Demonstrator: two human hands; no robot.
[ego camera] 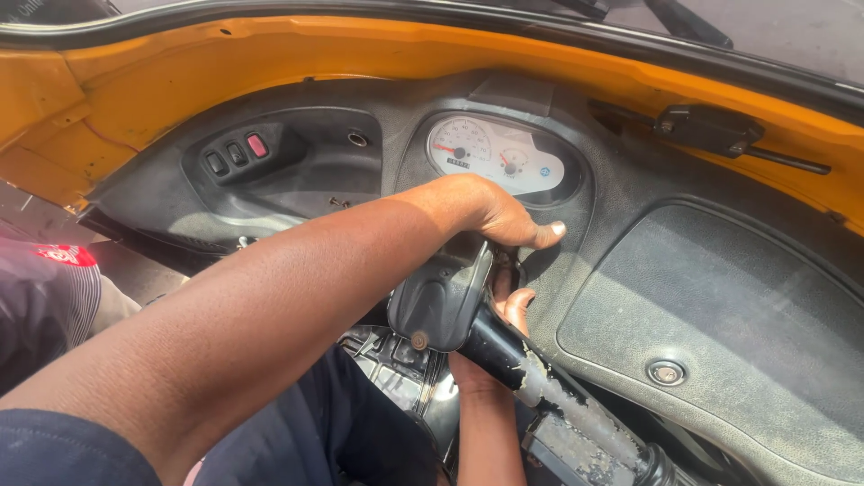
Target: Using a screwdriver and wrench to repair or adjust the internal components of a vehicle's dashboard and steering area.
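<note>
Left hand (481, 211) curled over the handlebar cover (441, 301) below the gauge (495, 155); right hand (504, 315) beneath, grip unclear. Best steadied from above, fingers working gently behind

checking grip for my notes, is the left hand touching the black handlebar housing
Touching. The head view shows the left hand lying over the top of the black handlebar housing, fingers curled down against it with no gap visible.
</note>
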